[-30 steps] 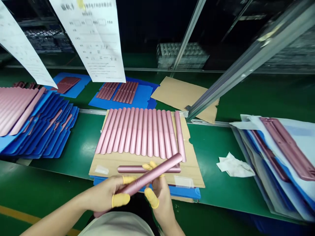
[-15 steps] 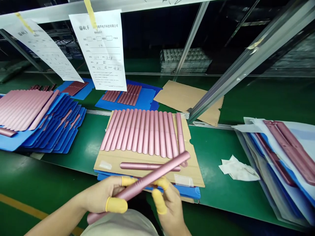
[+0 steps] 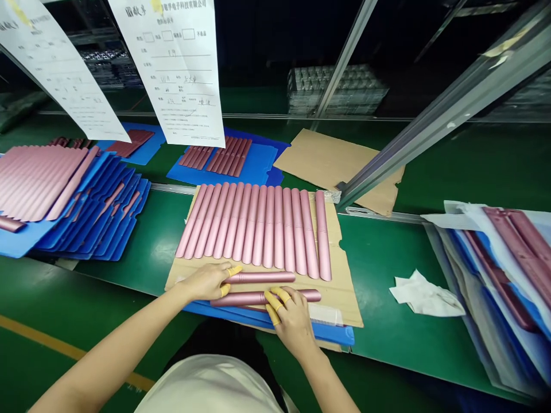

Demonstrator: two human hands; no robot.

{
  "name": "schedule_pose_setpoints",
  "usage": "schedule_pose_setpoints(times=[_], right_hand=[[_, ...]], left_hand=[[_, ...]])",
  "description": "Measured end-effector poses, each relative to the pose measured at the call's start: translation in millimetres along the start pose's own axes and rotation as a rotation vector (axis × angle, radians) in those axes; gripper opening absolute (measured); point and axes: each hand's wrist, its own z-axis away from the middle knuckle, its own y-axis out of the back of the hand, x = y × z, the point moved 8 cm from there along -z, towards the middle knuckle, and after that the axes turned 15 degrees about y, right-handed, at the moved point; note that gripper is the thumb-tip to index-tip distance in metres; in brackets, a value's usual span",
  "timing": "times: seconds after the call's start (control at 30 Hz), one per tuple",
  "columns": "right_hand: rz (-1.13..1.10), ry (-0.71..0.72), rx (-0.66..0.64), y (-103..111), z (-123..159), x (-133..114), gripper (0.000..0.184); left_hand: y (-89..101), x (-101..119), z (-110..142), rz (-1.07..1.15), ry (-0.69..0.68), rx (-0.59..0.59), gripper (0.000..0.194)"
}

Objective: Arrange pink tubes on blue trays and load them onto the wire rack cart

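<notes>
Two long pink rounded strips with small slits lie crosswise on a brown cardboard sheet (image 3: 344,298). My left hand (image 3: 210,281), in yellow finger cots, pinches the left end of the farther strip (image 3: 271,277) between thumb and fingers. That end is hidden by the hand. Nearer to me is the other strip (image 3: 241,298), with the yellow-capped fingers of my right hand (image 3: 290,315) closed over its middle. Behind both, a row of pink strips (image 3: 253,229) lies side by side on the cardboard, its rightmost strip (image 3: 322,235) set slightly apart.
Blue sheets with pink strips form a stack (image 3: 99,212) at left. A white cloth (image 3: 426,295) and layered sheets with pink parts (image 3: 508,275) are at right. A metal post (image 3: 413,126) slants behind the cardboard; paper forms (image 3: 172,74) hang at upper left.
The strip held slanting in the air is down on the cardboard, so two strips lie crosswise there. Both hands have moved forward onto them. The view has shifted slightly.
</notes>
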Motion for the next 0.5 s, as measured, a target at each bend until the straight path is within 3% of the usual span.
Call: schedule_pose_setpoints(times=[0.1, 0.27, 0.4, 0.5], right_hand=[[0.018, 0.010, 0.028, 1, 10, -3, 0.034], [0.080, 0.013, 0.060, 0, 17, -4, 0.037], [0.166, 0.021, 0.069, 4, 15, 2, 0.034], [0.220, 0.017, 0.087, 8, 16, 9, 0.034]], left_hand=[[-6.4, 8, -4, -0.027, -0.059, -0.027, 0.052], [-19.2, 16, -4, -0.130, -0.064, 0.117, 0.042], [-34.5, 26, 1, -0.106, -0.064, 0.161, 0.038], [-24.1, 22, 2, -0.052, -0.084, 0.233, 0.034]])
